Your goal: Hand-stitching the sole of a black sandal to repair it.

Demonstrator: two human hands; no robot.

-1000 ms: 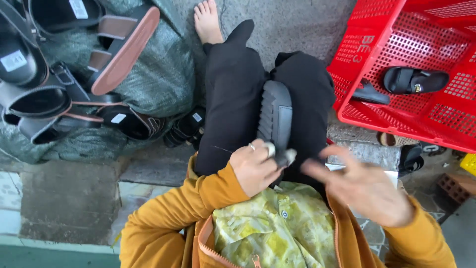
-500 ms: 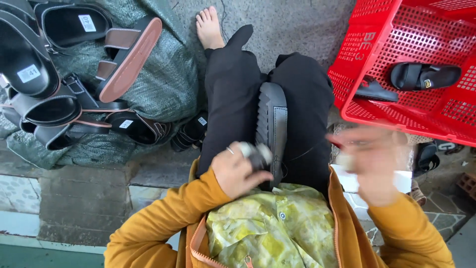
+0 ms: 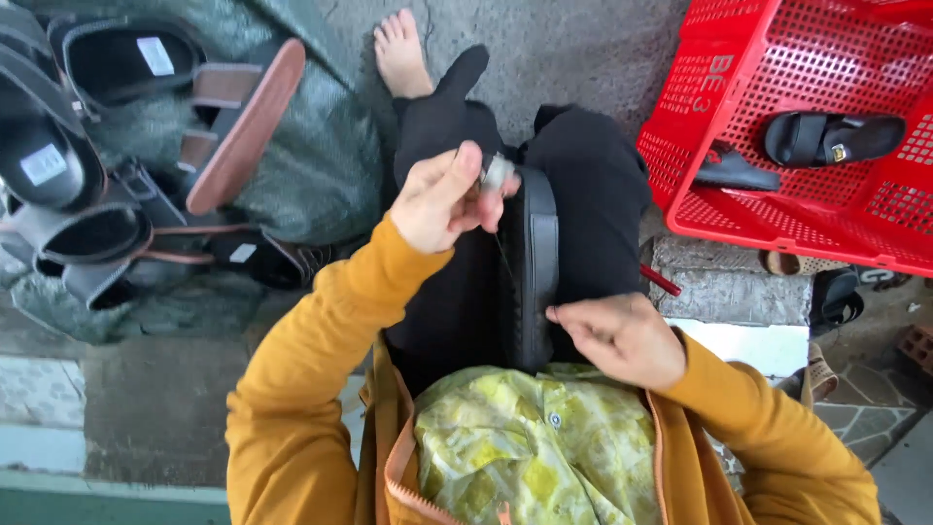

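Across the lap at the frame's centre lies a black sandal sole (image 3: 537,267), edge up between the black-trousered legs. Left hand (image 3: 445,199) is raised above it, fingers pinching a small grey object (image 3: 497,173). Right hand (image 3: 622,337) rests against the sole's lower end, fingertips pinched together. Upper right, a red basket (image 3: 719,117) holds a black sandal (image 3: 831,138); upper left, more sandals (image 3: 107,146) lie piled on green sacking (image 3: 321,165)
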